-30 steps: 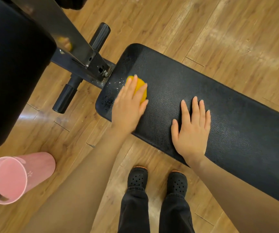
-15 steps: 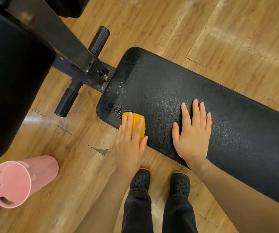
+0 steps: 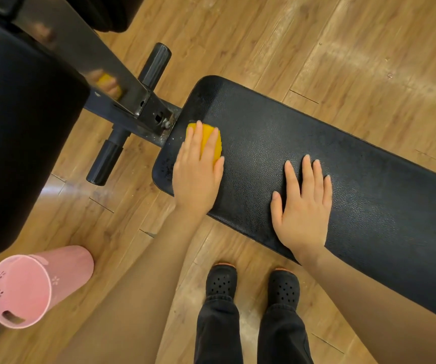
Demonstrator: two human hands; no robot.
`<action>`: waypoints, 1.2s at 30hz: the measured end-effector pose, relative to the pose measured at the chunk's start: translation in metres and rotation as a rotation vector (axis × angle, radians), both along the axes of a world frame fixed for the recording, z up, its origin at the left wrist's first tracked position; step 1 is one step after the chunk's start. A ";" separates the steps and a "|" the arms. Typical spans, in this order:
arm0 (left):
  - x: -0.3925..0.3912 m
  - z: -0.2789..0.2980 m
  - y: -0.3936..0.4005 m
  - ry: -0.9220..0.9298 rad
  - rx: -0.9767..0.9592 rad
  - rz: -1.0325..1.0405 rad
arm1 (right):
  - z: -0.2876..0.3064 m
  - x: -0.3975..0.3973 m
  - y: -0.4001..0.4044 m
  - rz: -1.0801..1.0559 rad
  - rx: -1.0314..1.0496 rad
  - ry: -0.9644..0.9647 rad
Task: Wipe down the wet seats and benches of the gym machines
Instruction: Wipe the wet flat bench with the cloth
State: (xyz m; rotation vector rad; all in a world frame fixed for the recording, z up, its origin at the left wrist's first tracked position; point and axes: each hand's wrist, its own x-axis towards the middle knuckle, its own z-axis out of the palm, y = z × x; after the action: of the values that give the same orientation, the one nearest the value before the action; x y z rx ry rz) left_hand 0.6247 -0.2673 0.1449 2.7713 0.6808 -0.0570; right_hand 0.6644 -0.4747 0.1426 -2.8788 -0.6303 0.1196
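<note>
A long black padded bench (image 3: 277,122) runs from the middle to the right edge of the view. My left hand (image 3: 196,177) lies flat on a yellow sponge (image 3: 209,140) and presses it onto the bench's left end, close to the metal bracket. The fingers are straight and cover most of the sponge. Small droplets (image 3: 167,166) speckle the bench corner just left of that hand. My right hand (image 3: 303,203) rests palm-down on the bench near its front edge, fingers spread, holding nothing.
The machine's steel frame (image 3: 133,101) and two black foam rollers (image 3: 156,61) stand just left of the bench end. A big black pad (image 3: 14,127) fills the left side. A pink bucket (image 3: 28,285) lies on the wooden floor at lower left. My feet are below the bench edge.
My left hand pulled the sponge back to the bench's front edge, then pushed it away again toward the bracket. My right hand stayed in place.
</note>
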 end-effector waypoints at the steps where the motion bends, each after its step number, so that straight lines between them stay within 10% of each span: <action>1: -0.017 0.000 -0.010 -0.002 -0.021 0.021 | 0.000 0.000 0.000 0.000 -0.004 0.001; 6: -0.075 0.000 -0.035 0.048 -0.074 0.047 | 0.000 0.000 0.000 0.006 -0.016 0.000; 16: 0.044 0.006 0.049 0.080 -0.068 0.037 | 0.000 0.000 0.000 0.006 -0.015 -0.007; 27: -0.075 -0.001 -0.002 -0.007 -0.161 0.105 | -0.001 0.000 -0.001 0.006 -0.013 -0.003; 36: -0.009 0.002 0.030 -0.107 -0.192 0.603 | -0.002 0.000 -0.001 0.009 0.007 0.001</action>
State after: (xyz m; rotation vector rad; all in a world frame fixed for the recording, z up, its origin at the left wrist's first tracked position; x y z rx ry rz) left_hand 0.6154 -0.2376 0.1469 2.2644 1.3638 0.1420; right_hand 0.6641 -0.4758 0.1407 -2.8688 -0.6422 0.1197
